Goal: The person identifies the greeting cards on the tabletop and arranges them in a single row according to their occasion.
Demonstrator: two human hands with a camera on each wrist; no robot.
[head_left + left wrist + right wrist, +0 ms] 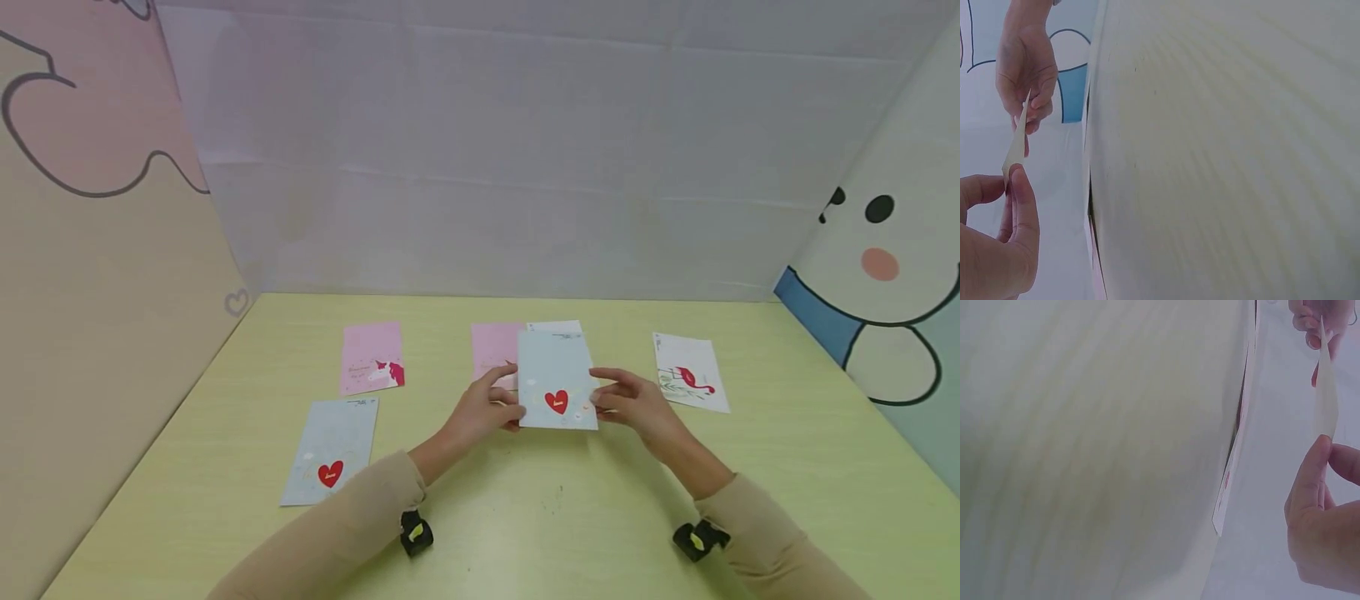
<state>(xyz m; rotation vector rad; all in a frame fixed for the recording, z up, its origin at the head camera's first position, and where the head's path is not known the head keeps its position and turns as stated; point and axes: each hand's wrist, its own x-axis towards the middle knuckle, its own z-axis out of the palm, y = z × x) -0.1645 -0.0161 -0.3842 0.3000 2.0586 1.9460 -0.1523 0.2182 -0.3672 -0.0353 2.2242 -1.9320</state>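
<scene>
Between both hands, a pale blue card (557, 367) with a red heart is held up above the table. My left hand (483, 408) pinches its left edge, thumb on one face and fingers on the other. At the right edge my right hand (637, 408) pinches it the same way. From each wrist view the card (1016, 147) appears nearly edge-on, off the tabletop. Behind it in the head view, a pink card (495, 342) and a white card (553, 326) lie partly hidden.
A pink unicorn card (372, 358) lies at the back left. Nearer, another pale blue heart card (330, 446) lies beside the left forearm. On the right rests a white flamingo card (690, 372). A white wall sheet (525, 167) stands behind the table (525, 517).
</scene>
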